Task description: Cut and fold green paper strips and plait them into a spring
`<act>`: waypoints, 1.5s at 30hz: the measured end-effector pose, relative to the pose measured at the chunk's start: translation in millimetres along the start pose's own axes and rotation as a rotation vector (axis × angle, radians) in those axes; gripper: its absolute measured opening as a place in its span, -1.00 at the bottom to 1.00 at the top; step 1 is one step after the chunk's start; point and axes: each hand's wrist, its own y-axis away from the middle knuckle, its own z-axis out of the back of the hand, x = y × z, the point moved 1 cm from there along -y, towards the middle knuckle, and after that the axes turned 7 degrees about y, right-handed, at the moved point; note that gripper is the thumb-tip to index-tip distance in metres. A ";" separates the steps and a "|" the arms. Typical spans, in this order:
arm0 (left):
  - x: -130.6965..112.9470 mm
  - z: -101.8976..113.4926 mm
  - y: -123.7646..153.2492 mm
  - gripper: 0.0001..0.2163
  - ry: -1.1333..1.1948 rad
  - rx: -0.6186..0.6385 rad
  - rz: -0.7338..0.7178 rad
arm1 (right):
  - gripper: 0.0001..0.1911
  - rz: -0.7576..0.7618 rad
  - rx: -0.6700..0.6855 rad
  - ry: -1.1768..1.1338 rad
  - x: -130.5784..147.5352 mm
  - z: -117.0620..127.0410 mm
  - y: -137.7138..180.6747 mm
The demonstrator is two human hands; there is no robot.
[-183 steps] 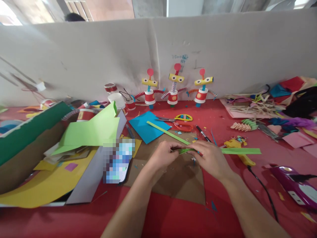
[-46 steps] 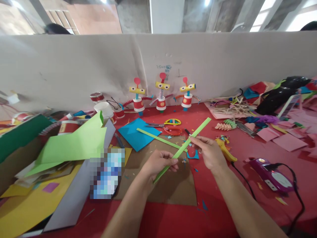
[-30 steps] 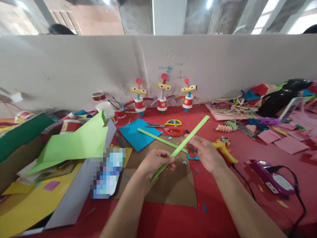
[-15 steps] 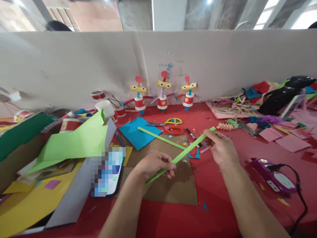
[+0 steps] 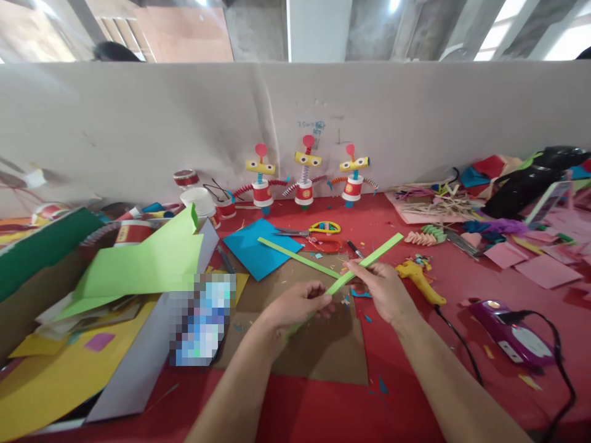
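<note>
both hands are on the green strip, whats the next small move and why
Probably slide the right hand up the green strip to smooth it. The left hand pins the lower end over the cardboard, and the free upper end sticks out past the right fingers.

1. The strip point(image 5: 364, 266) is light green; a second strip point(image 5: 298, 257) matches it.
2. The worktop point(image 5: 462, 320) is red.
3. The card point(image 5: 318, 344) is brown.
4. The square sheet point(image 5: 258, 246) is blue.
5. The folded sheet point(image 5: 148, 264) is lime green, over a yellow sheet point(image 5: 60, 381).
6. The scissors point(image 5: 325, 227) have yellow handles.
7. The three figures point(image 5: 305, 178) are red, white and yellow, with striped arms.
8. The glue gun point(image 5: 420, 280) is yellow.
9. The device point(image 5: 508, 335) is purple.
</note>
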 end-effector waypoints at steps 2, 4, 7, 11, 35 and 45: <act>-0.2 -2.4 -1.2 -0.82 -0.056 -0.105 -0.089 | -0.70 0.003 0.007 0.007 -3.2 -4.6 0.6; -0.3 -2.4 -1.1 -0.83 -0.121 -0.188 -0.098 | -0.69 0.000 0.034 0.009 -4.1 -4.9 0.0; -1.2 3.4 2.0 -0.83 -0.184 -0.210 -0.018 | -0.69 0.004 -0.028 -0.004 -1.3 3.9 -3.1; -4.0 14.6 7.9 -0.82 -0.186 -0.194 0.029 | -0.65 0.052 -0.177 -0.037 4.5 20.9 -8.7; -1.1 27.1 6.1 -0.88 -0.446 -0.290 0.005 | -0.85 0.207 -0.091 1.482 -14.2 54.4 36.6; 4.9 42.2 5.3 -0.80 -0.680 -0.244 -0.015 | -0.51 0.030 -0.367 1.796 -19.2 103.7 9.5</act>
